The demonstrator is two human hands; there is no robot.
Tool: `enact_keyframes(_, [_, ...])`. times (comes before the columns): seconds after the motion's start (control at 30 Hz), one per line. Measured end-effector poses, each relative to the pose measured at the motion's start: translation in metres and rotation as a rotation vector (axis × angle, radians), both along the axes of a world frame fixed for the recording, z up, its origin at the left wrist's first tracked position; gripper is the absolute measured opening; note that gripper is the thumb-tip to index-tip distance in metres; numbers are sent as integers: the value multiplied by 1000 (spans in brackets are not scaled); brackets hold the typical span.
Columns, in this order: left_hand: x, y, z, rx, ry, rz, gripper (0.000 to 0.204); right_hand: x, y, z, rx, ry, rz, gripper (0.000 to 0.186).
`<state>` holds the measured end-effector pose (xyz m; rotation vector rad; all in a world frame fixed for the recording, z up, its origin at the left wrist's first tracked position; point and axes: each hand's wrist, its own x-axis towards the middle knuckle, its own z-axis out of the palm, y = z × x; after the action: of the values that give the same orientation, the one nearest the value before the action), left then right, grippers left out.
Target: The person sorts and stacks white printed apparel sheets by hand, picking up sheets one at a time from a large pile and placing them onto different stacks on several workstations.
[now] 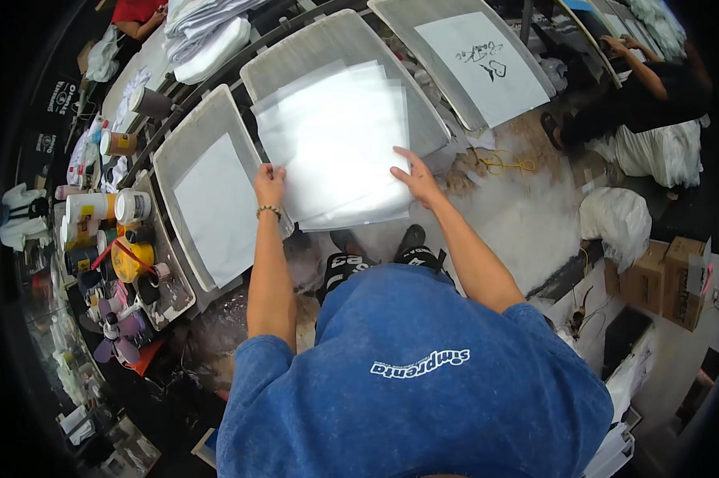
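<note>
A fanned stack of white translucent sheets (332, 139) is held over the middle grey platen (265, 72). My left hand (270, 183), a beaded bracelet at its wrist, grips the stack's left edge with curled fingers. My right hand (415, 177) holds the right edge, thumb and fingers at the sheet border. The platen on the left (176, 151) bears a pale sheet (216, 207). On the right platen (387, 16) lies a white sheet (467, 88) with a black drawn design. My shoes show below the stack.
Paint tubs (97, 209) and a small fan (117, 327) crowd the left. White fabric piles (204, 48) sit at the back. A person in black (654, 95) works at upper right; another's red sleeve (140, 12) shows at upper left. Bagged bundles (614, 223) and cardboard boxes (678, 279) stand right.
</note>
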<state>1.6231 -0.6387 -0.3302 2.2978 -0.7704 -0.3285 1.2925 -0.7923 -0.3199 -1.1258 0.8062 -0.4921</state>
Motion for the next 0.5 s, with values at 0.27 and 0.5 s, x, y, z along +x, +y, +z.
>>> enact_keyframes(0.27, [11, -20, -14, -340, 460, 167, 29, 0, 25, -3, -24, -119, 11, 67])
enact_keyframes(0.5, [-16, -33, -3, -245, 658, 133, 52, -2, 31, -11, -197, 69, 11, 46])
